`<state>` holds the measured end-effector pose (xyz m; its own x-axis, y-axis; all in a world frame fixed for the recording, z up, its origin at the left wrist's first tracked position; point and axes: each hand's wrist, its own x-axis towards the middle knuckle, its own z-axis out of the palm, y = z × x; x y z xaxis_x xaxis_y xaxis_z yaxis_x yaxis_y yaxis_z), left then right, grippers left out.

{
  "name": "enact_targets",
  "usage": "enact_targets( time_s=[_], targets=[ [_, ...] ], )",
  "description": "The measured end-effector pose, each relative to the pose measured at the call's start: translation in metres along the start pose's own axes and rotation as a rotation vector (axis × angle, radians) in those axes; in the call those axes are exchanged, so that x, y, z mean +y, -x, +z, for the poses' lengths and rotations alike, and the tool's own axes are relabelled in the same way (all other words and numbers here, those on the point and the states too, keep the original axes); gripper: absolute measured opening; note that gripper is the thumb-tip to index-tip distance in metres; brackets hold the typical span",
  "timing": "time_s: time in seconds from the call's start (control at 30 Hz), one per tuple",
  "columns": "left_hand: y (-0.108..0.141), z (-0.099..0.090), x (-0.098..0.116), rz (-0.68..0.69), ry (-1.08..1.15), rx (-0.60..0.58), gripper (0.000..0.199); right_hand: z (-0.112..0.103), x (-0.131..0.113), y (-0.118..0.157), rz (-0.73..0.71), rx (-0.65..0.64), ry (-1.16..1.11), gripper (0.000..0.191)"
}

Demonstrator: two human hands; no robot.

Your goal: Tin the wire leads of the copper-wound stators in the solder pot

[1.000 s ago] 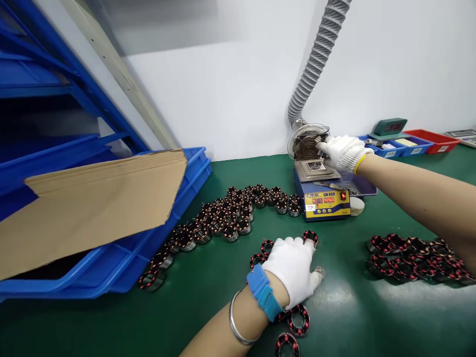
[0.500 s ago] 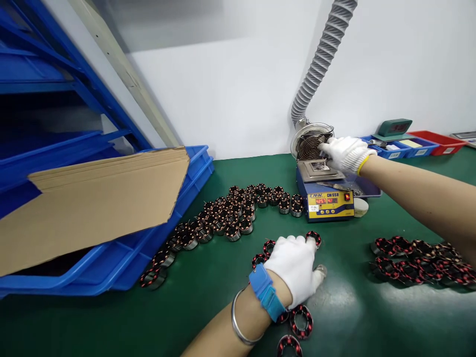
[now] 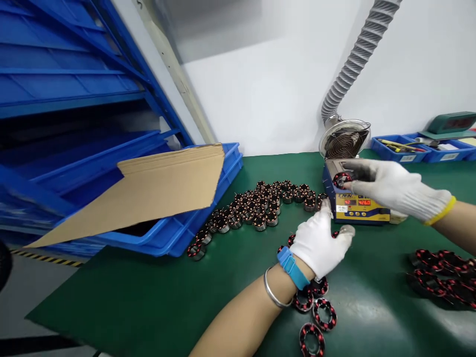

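My right hand (image 3: 386, 181), in a white glove with darkened fingertips, grips a red-and-black wound motor stator (image 3: 341, 179) in front of the solder pot (image 3: 362, 208), whose display is lit. My gloved left hand (image 3: 322, 243) hovers lower on the table, thumb and forefinger spread, nothing between them. Partly hidden behind it are a few red-wound stators, and more such as this ring (image 3: 325, 314) lie below its wrist. A large cluster of copper-wound stators (image 3: 253, 203) stands left of the pot.
A flexible exhaust duct (image 3: 357, 59) ends in a round fan hood (image 3: 345, 144) behind the pot. Blue bins (image 3: 403, 153) stand at right, rows of stators (image 3: 442, 277) nearer. Cardboard (image 3: 178, 183) lies over a blue crate (image 3: 174, 233) at left, beside a rack (image 3: 70, 94).
My right hand has come from the hood down to the pot's front, now with a stator in its fingers. My left hand has lifted off a stator. The view has swung left.
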<state>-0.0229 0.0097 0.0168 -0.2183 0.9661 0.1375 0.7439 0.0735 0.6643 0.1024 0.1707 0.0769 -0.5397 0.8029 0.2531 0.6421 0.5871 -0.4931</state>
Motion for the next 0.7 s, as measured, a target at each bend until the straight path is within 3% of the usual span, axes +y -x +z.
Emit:
enact_targets(
  time_s=[0.2, 0.4, 0.53, 0.7],
  targets=[
    [-0.005, 0.014, -0.013, -0.083, 0.392, 0.085, 0.057, 0.039, -0.019, 0.045, 0.061, -0.091, -0.205, 0.072],
    [-0.015, 0.019, -0.023, -0.022, 0.682, 0.179, 0.05, 0.035, -0.015, 0.048, 0.175, -0.292, -0.553, 0.052],
    [-0.013, 0.022, -0.02, -0.026, 0.581, 0.123, 0.053, 0.031, -0.007, 0.036, 0.202, -0.306, -0.481, 0.039],
    [-0.004, 0.021, -0.012, 0.017, 0.119, -0.019, 0.061, 0.007, 0.004, -0.001, 0.074, -0.063, 0.036, 0.048]
  ],
)
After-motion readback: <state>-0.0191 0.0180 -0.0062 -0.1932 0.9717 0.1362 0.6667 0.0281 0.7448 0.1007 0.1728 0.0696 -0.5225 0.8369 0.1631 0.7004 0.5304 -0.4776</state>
